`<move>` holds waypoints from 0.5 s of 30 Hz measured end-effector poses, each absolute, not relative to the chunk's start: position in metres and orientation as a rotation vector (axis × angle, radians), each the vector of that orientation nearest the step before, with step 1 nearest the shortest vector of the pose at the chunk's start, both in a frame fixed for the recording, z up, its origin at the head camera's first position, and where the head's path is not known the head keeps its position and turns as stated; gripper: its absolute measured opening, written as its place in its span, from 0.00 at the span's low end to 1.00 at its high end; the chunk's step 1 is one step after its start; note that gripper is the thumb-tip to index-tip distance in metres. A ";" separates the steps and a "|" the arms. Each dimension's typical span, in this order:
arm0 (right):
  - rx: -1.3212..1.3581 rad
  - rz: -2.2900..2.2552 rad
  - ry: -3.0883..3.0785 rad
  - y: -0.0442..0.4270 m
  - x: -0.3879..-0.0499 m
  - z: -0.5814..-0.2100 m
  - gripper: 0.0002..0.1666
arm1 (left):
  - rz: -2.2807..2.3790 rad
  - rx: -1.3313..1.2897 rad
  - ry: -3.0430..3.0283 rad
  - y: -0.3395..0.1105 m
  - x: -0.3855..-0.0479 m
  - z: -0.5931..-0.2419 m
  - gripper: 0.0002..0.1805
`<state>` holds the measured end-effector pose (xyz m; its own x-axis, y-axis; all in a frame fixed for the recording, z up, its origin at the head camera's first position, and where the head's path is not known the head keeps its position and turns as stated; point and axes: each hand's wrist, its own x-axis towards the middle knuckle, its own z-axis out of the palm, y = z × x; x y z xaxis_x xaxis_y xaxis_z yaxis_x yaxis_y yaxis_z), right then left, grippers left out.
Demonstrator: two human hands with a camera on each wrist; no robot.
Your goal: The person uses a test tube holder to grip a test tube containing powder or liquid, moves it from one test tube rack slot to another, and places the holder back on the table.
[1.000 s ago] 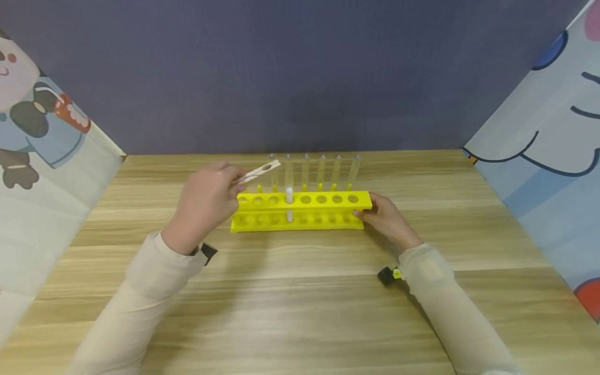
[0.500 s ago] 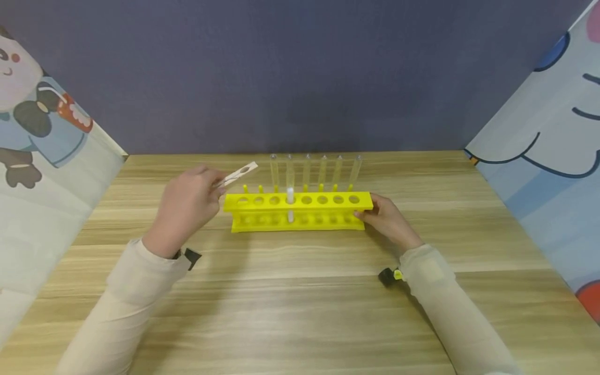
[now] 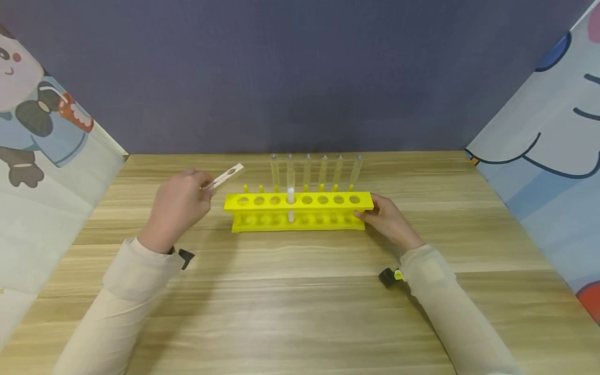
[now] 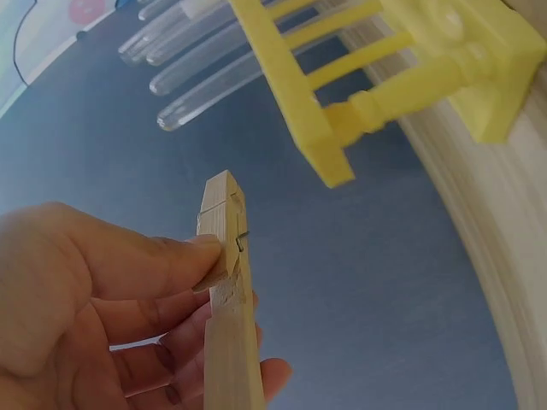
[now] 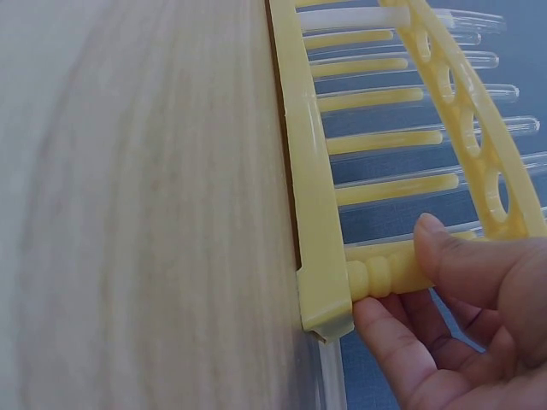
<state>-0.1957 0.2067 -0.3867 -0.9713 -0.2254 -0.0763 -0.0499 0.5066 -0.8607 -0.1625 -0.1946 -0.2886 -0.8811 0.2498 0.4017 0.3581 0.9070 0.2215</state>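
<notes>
A wooden test tube clamp (image 3: pixel 228 174) is held in my left hand (image 3: pixel 173 208), to the left of the yellow test tube rack (image 3: pixel 298 207) and apart from it. In the left wrist view, thumb and fingers pinch the clamp's wooden body (image 4: pixel 224 213) near its wire spring. My right hand (image 3: pixel 386 219) grips the rack's right end; in the right wrist view, thumb and fingers are around the end post (image 5: pixel 389 269). A white tube-shaped piece (image 3: pixel 291 195) stands in one of the rack's middle holes. Several clear test tubes (image 3: pixel 307 172) sit upside down on the back pegs.
The rack stands on a wood-grain table (image 3: pixel 300 302). A dark blue panel (image 3: pixel 300 78) rises behind it. Cartoon-printed sheets flank the table at the left (image 3: pixel 61 125) and right (image 3: pixel 529 146). Two pegs (image 3: pixel 253 188) at the back left carry no tubes.
My left hand has moved left with the clamp, away from the rack's left end, which now shows fully. My right hand and the rack have stayed put.
</notes>
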 end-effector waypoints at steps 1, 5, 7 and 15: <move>-0.237 -1.458 2.568 0.207 -0.196 -0.387 0.25 | -0.411 -0.443 -2.705 -0.196 -0.163 -0.290 0.10; -0.234 -1.455 2.566 0.206 -0.195 -0.386 0.25 | -0.403 -0.436 -2.726 -0.200 -0.166 -0.292 0.09; -0.232 -1.453 2.567 0.206 -0.194 -0.385 0.25 | -0.405 -0.432 -2.739 -0.202 -0.168 -0.294 0.09; -0.230 -1.457 2.567 0.206 -0.194 -0.386 0.25 | -0.383 -0.399 -2.826 -0.210 -0.177 -0.300 0.06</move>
<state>-0.1944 0.2063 -0.3855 -0.9716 -0.2225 -0.0805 -0.0450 0.5077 -0.8604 -0.1774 -0.2101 -0.3002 -0.9280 0.2327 0.2908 0.3018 0.9274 0.2209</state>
